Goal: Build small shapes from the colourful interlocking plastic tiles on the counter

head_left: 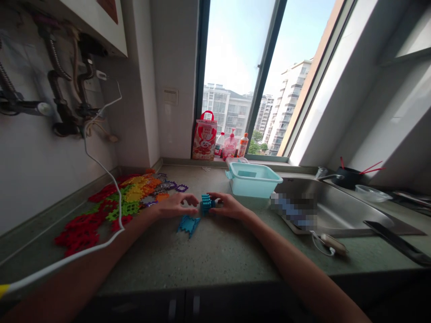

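My right hand [230,206] grips a small stack of blue plastic interlocking pieces [206,204] just above the counter. On the other side of the stack, my left hand [178,205] is curved with thumb and fingers apart, and nothing shows between them. Below it, more blue interlocking pieces [188,225] lie on the counter. To the left spreads a heap of such pieces: red ones [79,233] nearest me, then green ones [129,207], yellow ones [136,190] and orange ones [152,183], with purple ones [182,188] at the far right of the heap.
A light-blue plastic tub [252,186] stands beside the steel sink [336,202]. A white cable [107,172] hangs across the left side, over the heap. Bottles [230,146] and a red bag [204,141] stand on the windowsill. A black handle [397,242] juts over the counter at right.
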The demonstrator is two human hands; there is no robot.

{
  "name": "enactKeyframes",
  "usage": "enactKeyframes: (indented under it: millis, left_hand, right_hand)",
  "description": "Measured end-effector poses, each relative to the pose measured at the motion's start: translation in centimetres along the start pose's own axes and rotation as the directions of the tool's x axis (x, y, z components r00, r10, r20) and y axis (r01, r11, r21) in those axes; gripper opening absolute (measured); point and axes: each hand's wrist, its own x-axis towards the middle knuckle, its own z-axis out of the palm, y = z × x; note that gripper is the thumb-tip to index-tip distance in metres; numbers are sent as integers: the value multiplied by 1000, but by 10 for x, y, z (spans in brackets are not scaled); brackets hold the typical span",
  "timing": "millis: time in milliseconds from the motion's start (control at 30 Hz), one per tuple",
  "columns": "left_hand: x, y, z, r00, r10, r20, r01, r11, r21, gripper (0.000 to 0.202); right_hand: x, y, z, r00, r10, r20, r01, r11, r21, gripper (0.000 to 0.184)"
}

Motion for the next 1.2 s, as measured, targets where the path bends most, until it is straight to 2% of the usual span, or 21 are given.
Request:
enactKeyframes:
  millis: [100,200,300,400,600,733,833,1000,1100,1200]
  left_hand:
    - [-8,-9,-20,984,-78,161,77,997,12,61]
    - [-13,-14,-28,943,-122,309,150,987,-65,71]
    - [-12,-16,-25,930,-114,349,149,986,-75,73]
    - [-9,-21,-21,946,-104,308,125,991,-47,70]
    - [-6,-31,-21,993,-54,108,44,994,98,57]
    - [-7,-30,-21,993,-59,98,49,994,97,52]
    - [-8,-28,-20,992,-66,104,68,998,-12,51]
    - [-9,-24,-21,995,-4,95,39,927,-373,58]
    - [-9,-17,-19,999,44,4,-34,840,-541,60]
    - [-7,-6,-13,989,42,-144,-124,768,-628,61]
  right_hand:
    - [-1,-5,-6,994,-81,-68,75,994,-80,77]
    - [-2,-12,-10,973,-188,-133,165,972,-167,66]
    - [-3,-14,-10,966,-225,-126,196,958,-211,59]
    - [-3,-12,-9,974,-205,-99,180,960,-217,59]
    - [-4,-10,-11,974,-189,-124,157,959,-236,58]
    - [-5,-17,-10,969,-219,-115,183,947,-262,56]
    - [-5,-26,-8,960,-254,-121,210,934,-289,53]
    - [-6,-43,-4,915,-350,-199,286,913,-293,49]
    - [-8,-52,0,906,-339,-254,290,933,-212,48]
    - [-9,-58,8,941,-232,-248,234,972,-20,48]
